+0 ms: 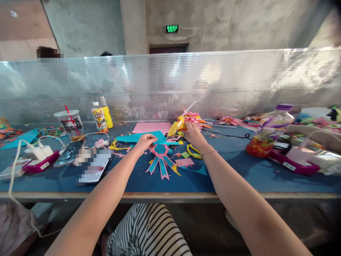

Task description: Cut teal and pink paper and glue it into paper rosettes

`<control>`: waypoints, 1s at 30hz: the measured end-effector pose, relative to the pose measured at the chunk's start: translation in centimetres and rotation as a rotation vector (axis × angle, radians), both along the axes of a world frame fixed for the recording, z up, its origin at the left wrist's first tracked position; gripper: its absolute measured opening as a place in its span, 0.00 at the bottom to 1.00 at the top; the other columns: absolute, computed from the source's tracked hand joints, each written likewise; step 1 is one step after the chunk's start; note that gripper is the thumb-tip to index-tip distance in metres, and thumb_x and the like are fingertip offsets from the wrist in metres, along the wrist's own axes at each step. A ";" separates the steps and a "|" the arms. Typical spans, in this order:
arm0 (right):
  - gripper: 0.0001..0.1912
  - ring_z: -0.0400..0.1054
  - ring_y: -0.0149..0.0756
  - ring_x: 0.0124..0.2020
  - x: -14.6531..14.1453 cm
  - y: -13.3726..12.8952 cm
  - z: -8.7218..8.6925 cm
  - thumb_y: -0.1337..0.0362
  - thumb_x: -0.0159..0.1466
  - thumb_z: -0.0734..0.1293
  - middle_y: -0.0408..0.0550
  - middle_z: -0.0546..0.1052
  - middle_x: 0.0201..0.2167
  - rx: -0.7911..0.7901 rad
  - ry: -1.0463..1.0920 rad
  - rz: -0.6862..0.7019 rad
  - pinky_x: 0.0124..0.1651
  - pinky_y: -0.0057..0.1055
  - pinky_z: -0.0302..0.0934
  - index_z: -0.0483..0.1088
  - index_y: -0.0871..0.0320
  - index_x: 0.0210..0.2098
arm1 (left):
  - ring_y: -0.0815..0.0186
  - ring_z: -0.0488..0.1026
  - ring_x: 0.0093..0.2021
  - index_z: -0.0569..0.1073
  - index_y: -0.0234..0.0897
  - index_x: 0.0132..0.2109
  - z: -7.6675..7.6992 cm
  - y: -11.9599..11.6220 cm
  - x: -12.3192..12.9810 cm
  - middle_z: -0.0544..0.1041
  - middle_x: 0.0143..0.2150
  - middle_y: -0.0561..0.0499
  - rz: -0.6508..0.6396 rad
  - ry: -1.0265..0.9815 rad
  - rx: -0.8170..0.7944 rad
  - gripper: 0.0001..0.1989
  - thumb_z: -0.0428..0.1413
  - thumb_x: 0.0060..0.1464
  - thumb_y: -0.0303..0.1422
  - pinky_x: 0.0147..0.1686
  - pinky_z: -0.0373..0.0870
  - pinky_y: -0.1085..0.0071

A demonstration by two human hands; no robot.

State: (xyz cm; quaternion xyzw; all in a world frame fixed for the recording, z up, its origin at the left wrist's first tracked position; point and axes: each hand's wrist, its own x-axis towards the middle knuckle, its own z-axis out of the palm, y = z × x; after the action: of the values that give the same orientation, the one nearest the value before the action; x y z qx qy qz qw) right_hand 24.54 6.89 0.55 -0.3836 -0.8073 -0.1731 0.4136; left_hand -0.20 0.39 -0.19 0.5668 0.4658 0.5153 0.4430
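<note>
My left hand [147,141] is closed in a pinch above a blue paper sheet [128,138]; anything between the fingertips is too small to make out. My right hand [196,136] grips a yellow glue gun [177,126] with a whitish glue stick [190,107] poking up from its back end. The gun's nozzle tilts down toward the blue sheet. Just below the hands lies a pink and blue paper rosette [163,166] with pointed tails, its upper part partly covered. Yellow loop handles [195,152], possibly of scissors, rest beside my right wrist.
Paper scraps and a pink sheet [151,127] surround the hands. A phone [69,153], drink cup [70,124] and juice bottle [99,117] stand left. A large bottle [269,131] and purple power strip [295,165] are right. A perforated metal screen [160,85] closes the back.
</note>
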 end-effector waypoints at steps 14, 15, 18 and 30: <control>0.18 0.60 0.49 0.48 -0.1 0.2 0.0 0.66 0.60 0.57 0.59 0.68 0.44 0.018 0.031 -0.025 0.49 0.46 0.55 0.61 0.61 0.50 | 0.74 0.66 0.20 0.69 0.33 0.29 -0.1 0.0 0.1 0.68 0.23 0.54 -0.038 0.010 -0.018 0.13 0.61 0.37 0.36 0.22 0.66 0.75; 0.18 0.60 0.48 0.47 -0.2 0.2 0.0 0.66 0.60 0.56 0.59 0.68 0.44 0.021 0.030 -0.034 0.49 0.46 0.55 0.61 0.62 0.49 | 0.74 0.66 0.20 0.69 0.33 0.29 -0.1 0.0 0.0 0.68 0.23 0.54 -0.040 0.017 -0.018 0.13 0.61 0.37 0.36 0.22 0.66 0.75; 0.18 0.60 0.47 0.47 -0.3 0.3 -0.1 0.66 0.60 0.56 0.60 0.68 0.44 0.030 0.027 -0.064 0.50 0.44 0.54 0.62 0.63 0.49 | 0.74 0.66 0.20 0.69 0.33 0.30 -0.1 0.0 0.0 0.68 0.23 0.54 -0.046 0.028 -0.015 0.13 0.61 0.38 0.36 0.22 0.65 0.75; 0.25 0.59 0.53 0.48 0.9 -0.4 -0.7 0.57 0.54 0.62 0.62 0.68 0.44 -0.337 -0.014 -0.614 0.48 0.47 0.50 0.63 0.66 0.47 | 0.75 0.63 0.23 0.70 0.34 0.27 0.0 0.4 -0.4 0.68 0.23 0.55 0.077 -0.039 0.058 0.07 0.59 0.38 0.32 0.24 0.61 0.77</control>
State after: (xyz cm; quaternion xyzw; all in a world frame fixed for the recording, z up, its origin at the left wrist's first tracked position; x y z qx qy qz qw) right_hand 25.48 6.48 -0.18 -0.6703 -0.6744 -0.1562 0.2674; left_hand -0.56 0.77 -0.19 0.5507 0.4635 0.5562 0.4154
